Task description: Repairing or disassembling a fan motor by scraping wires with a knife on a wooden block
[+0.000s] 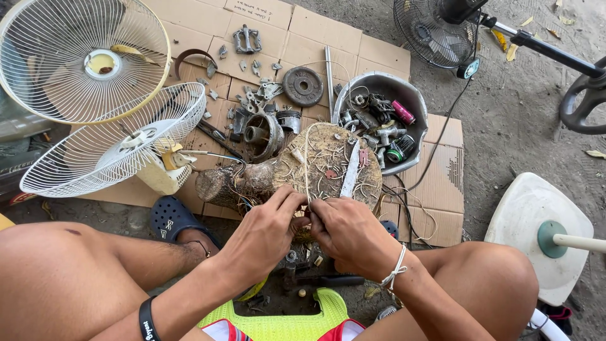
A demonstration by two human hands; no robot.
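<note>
While both hands meet at near edge of wood stump (328, 161), I see left hand (262, 237) and right hand (350, 233) pinching thin pale wire (306, 164), apparently; wire runs straight away over stump, knife (350, 170) just right.

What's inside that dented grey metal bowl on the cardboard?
The dented grey metal bowl holds a jumble of small metal machine parts, with a pink cylinder and a green-and-black round part among them. The pile hides whatever lies at the bottom.
</note>
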